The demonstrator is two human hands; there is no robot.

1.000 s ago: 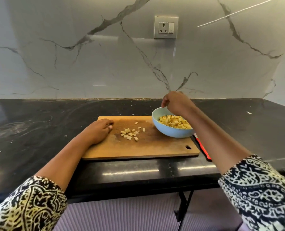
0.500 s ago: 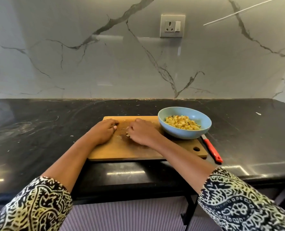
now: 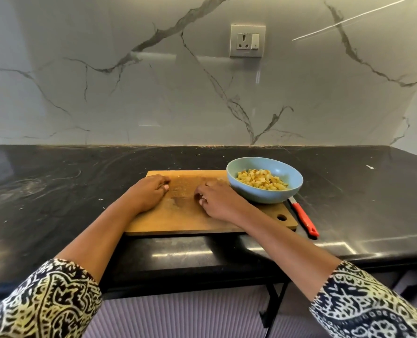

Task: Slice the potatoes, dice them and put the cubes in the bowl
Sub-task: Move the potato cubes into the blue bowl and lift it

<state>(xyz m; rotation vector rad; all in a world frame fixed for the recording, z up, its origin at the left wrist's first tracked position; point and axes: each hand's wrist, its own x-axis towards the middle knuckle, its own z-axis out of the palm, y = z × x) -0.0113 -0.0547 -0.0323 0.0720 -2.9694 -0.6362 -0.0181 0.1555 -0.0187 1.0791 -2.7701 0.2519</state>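
A wooden cutting board (image 3: 178,220) lies on the black counter. On its right end stands a light blue bowl (image 3: 266,195) with a heap of yellow potato cubes (image 3: 261,182) inside. My right hand (image 3: 217,200) sits on the board just left of the bowl, fingers curled down and gathered over the loose cubes, which it hides. My left hand (image 3: 151,191) rests on the board's left part with loosely curled fingers and holds nothing. The strip of board between the hands shows only crumbs and wet marks.
A red-handled knife (image 3: 305,219) lies on the counter beside the board's right edge, blade toward the bowl. The black counter (image 3: 56,191) extends left and right. A marble wall with a socket (image 3: 247,41) rises behind it.
My right hand came back from above the bowl to the board and closed over the loose cubes, which no longer show. My left hand stayed put.
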